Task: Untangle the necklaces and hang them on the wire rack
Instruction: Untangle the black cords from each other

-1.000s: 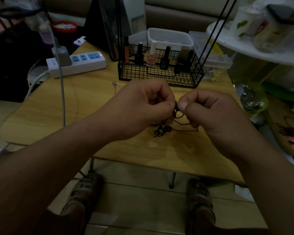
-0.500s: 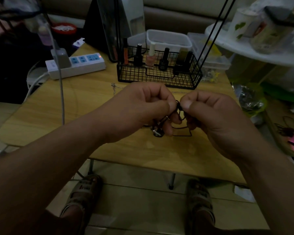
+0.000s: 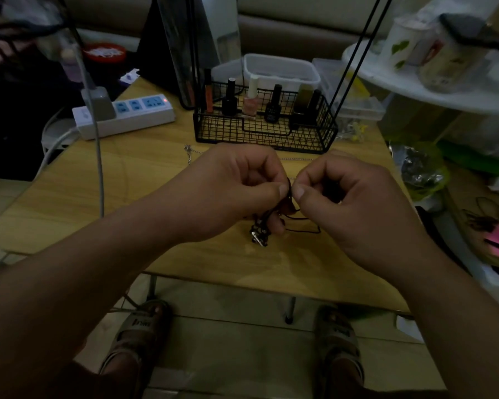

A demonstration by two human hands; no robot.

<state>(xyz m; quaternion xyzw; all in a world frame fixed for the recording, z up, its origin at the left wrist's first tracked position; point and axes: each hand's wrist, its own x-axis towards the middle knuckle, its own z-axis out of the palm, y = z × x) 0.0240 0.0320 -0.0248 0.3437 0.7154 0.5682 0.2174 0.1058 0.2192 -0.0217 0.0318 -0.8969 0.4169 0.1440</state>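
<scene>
- The black cord necklace (image 3: 301,231) hangs just in front of the wire rack (image 3: 265,133), low over the desk (image 3: 113,182).
- The left hand (image 3: 236,191) and right hand (image 3: 349,203) each pinch its cord in a tight grip.
- Ease strands apart gently; yanking likely tightens the knot.
- A silver chain (image 3: 192,152) lies nearer the rack, a power strip (image 3: 124,113) to its left; dim clutter.

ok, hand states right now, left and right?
Left hand: closed, pinching the black cord necklace.
Right hand: closed, pinching the same necklace.
</scene>
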